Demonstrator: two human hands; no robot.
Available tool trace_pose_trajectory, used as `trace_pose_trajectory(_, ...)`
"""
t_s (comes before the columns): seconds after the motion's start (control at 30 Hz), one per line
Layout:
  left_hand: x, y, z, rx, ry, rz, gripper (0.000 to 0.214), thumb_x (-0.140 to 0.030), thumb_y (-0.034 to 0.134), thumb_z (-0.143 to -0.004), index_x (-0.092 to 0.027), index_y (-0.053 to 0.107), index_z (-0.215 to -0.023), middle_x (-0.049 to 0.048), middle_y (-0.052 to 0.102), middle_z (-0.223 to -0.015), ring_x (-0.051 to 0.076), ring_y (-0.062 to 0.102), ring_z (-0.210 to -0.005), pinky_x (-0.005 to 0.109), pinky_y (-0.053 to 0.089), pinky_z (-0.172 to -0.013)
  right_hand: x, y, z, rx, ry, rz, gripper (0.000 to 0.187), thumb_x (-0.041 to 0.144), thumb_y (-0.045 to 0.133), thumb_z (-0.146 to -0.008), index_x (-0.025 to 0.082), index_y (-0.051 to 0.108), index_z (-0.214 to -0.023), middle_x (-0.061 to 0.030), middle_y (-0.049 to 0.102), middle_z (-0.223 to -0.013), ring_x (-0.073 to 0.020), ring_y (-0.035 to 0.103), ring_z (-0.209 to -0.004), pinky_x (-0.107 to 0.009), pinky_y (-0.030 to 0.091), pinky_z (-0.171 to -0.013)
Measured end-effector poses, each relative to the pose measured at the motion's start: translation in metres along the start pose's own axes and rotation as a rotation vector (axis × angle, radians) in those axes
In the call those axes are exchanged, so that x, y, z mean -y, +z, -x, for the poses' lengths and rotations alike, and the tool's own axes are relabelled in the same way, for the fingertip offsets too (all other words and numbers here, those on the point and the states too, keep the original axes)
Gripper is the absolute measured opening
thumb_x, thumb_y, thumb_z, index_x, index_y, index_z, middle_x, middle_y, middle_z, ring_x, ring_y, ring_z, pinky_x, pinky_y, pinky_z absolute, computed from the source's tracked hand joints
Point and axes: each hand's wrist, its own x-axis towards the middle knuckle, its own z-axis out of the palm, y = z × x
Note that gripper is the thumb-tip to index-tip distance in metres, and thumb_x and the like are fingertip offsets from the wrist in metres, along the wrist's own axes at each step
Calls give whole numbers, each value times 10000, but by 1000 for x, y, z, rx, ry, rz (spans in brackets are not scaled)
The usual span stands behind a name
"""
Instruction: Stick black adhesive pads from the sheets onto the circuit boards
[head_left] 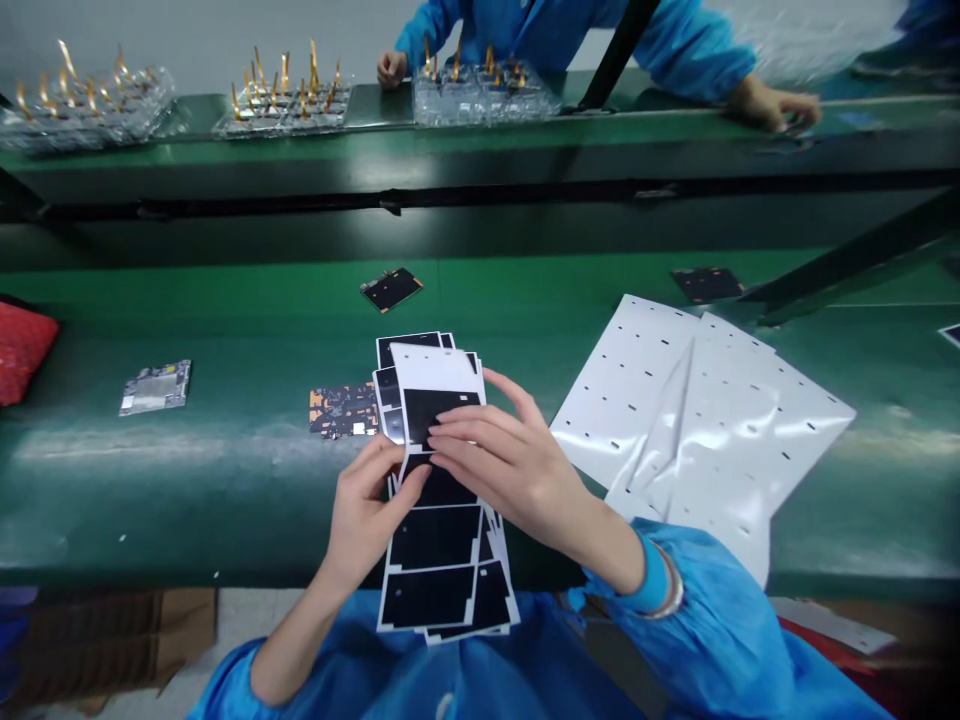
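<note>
A white-backed sheet of black rectangular stickers (435,537) lies on top of a fanned stack of similar sheets at the bench's front edge. My left hand (367,505) pinches the left edge of this sheet between thumb and fingers. Its upper part is bent up, with a bare white strip at the top. My right hand (517,460) grips the sheet from the right, fingertips pressed together on a black sticker; its thumb is hidden. Just left of the stack is a circuit board (341,410) with orange patches, partly under the sheets.
White backing sheets (705,420) lie overlapped on the right. Other boards rest on the green bench: a silver one (155,388), a black one (392,289) and another black one (707,284). Clear trays (285,110) line the far shelf, where a person (540,30) works. A red bag (22,352) sits left.
</note>
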Motion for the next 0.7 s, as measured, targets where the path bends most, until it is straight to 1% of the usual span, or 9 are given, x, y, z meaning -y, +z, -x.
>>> trace_pose_trajectory(0.07, -3, 1, 2, -3, 46, -46, 67, -204, 663, -917, -231, 716, -948, -24, 574, -798, 99, 539, -703, 202, 427, -620, -1, -2, -3, 15, -34, -12, 98, 136, 590, -963, 137, 688, -977, -20, 781, -883, -152, 726, -902, -550, 429, -1153)
trace_pose_trajectory(0.2, -12, 4, 1, -5, 89, -128, 66, -193, 642, -924, -214, 682, -876, -26, 577, -779, 101, 536, -667, 216, 437, -615, 0, -2, -5, 63, -60, 30, 165, 120, 542, -974, 177, 688, -924, 4, 769, -864, -132, 708, -853, -494, 453, -1149)
trace_pose_trajectory(0.33, -14, 4, 0, 11, 109, -188, 85, -227, 635, -919, -218, 638, -835, -19, 599, -796, 119, 576, -692, 238, 484, -673, 1, 1, -5, 22, -39, 75, 188, 134, 532, -956, 152, 672, -831, -4, 728, -763, -137, 683, -769, -443, 497, -1091)
trace_pose_trajectory(0.4, -7, 2, 1, 7, 28, -162, 79, -294, 654, -906, -228, 622, -936, -17, 601, -788, 138, 594, -686, 266, 509, -684, -2, -1, -4, -38, 72, -3, 169, 141, 548, -928, 161, 651, -796, 2, 721, -742, -124, 662, -715, -399, 540, -1011)
trace_pose_trajectory(0.47, 5, 2, 1, -39, -91, -134, 252, -371, 674, -890, -231, 558, -1064, -16, 580, -765, 169, 604, -671, 317, 530, -681, -8, -5, -2, -127, 316, -175, 125, 156, 570, -896, 185, 637, -794, 11, 723, -761, -113, 661, -715, -326, 578, -886)
trace_pose_trajectory(0.53, 17, 2, 0, -79, -118, -256, 307, -404, 659, -900, -226, 512, -1103, 21, 574, -822, 230, 628, -765, 433, 550, -771, -13, -11, 0, -261, 593, -408, 76, 203, 595, -881, 200, 631, -813, 11, 721, -788, -110, 672, -730, -264, 590, -755)
trace_pose_trajectory(0.57, 23, 3, 0, -82, -73, -384, 280, -397, 634, -919, -220, 518, -1103, 71, 585, -921, 285, 632, -887, 531, 529, -854, -14, -12, 1, -331, 698, -511, 65, 227, 607, -880, 202, 631, -825, 8, 718, -799, -110, 676, -733, -248, 590, -713)
trace_pose_trajectory(0.63, 30, 6, -1, -70, 85, -636, 251, -353, 585, -951, -199, 552, -1146, 193, 513, -1220, 410, 527, -1184, 685, 432, -966, -12, -9, 3, -390, 759, -620, 63, 249, 627, -883, 197, 642, -852, -3, 719, -825, -115, 679, -745, -250, 597, -710)
trace_pose_trajectory(0.7, 32, 7, -1, -60, 215, -721, 312, -305, 573, -954, -190, 552, -1243, 246, 334, -1434, 479, 366, -1356, 717, 421, -979, -5, 0, 5, -295, 645, -645, 57, 235, 626, -905, 196, 661, -882, -17, 735, -877, -124, 692, -824, -273, 606, -798)
